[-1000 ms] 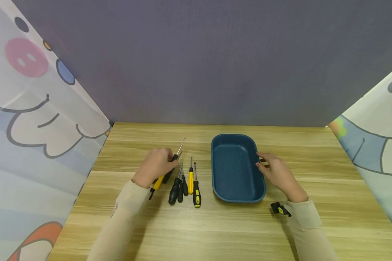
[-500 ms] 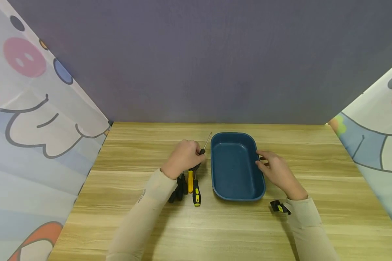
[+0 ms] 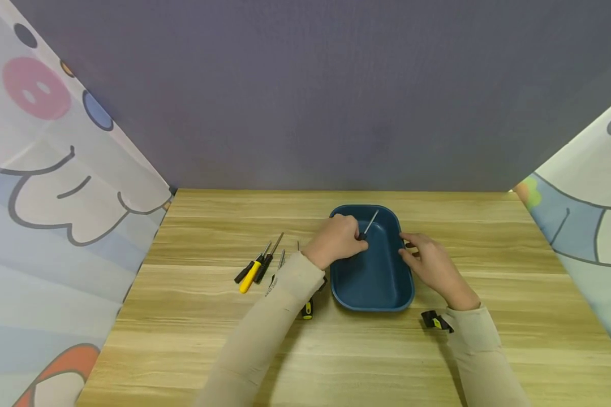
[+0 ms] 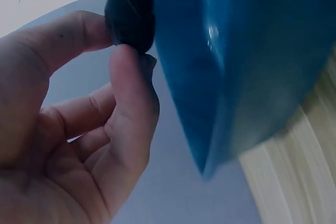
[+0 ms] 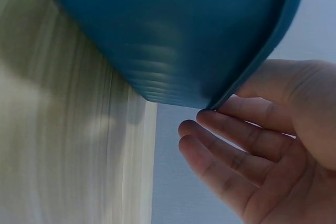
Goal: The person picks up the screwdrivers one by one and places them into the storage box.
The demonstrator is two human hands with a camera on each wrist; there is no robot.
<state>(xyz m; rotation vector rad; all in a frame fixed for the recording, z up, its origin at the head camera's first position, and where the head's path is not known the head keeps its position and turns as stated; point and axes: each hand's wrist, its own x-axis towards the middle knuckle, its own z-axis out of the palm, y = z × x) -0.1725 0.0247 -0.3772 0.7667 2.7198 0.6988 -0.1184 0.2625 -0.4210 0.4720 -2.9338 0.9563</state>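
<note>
My left hand [image 3: 334, 242] is over the left part of the blue plastic tray [image 3: 371, 285], pinching a screwdriver [image 3: 370, 223] whose metal shaft points toward the far wall. In the left wrist view the end of its black handle [image 4: 130, 19] shows between thumb and fingers, beside the tray wall [image 4: 181, 77]. My right hand [image 3: 433, 265] holds the tray's right rim. Seen from the right wrist, thumb and index finger [image 5: 236, 124] meet at that rim, the other fingers loosely bent below.
Left of the tray lie a yellow-handled screwdriver [image 3: 250, 277] and black-handled ones [image 3: 263, 268]. Beneath the left sleeve [image 3: 285, 299] more are partly hidden, including a black and yellow handle [image 3: 308, 310]. A grey wall [image 3: 336, 113] stands behind the wooden table [image 3: 366, 362].
My left hand has carried the screwdriver rightward from the group on the table to over the tray. The right hand and the tray have stayed in place.
</note>
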